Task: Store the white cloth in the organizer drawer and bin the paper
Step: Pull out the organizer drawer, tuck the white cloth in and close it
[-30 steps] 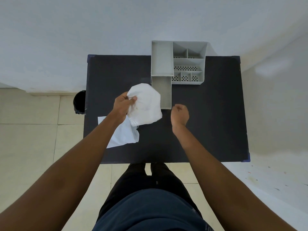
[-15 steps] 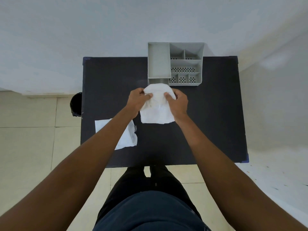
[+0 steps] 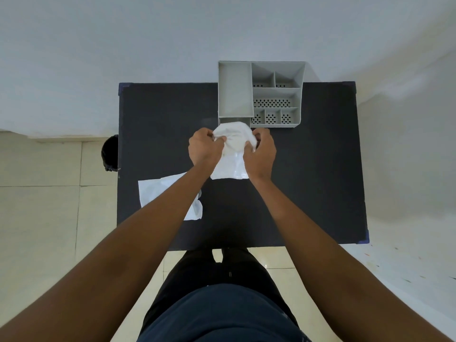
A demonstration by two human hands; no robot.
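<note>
My left hand [image 3: 203,146] and right hand [image 3: 261,151] pinch the soft, light white cloth [image 3: 233,139] by its top edges, just before the grey plastic organizer [image 3: 235,92].

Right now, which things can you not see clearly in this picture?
- Pulled-out drawer, head view: the white cloth and both hands cover it; whether the cloth is inside cannot be told.
- Paper, head view: the left forearm crosses it.
- Black bin, head view: the table edge cuts it off; its contents are unseen.
- Fingers of the right hand: partly buried in cloth.
</note>
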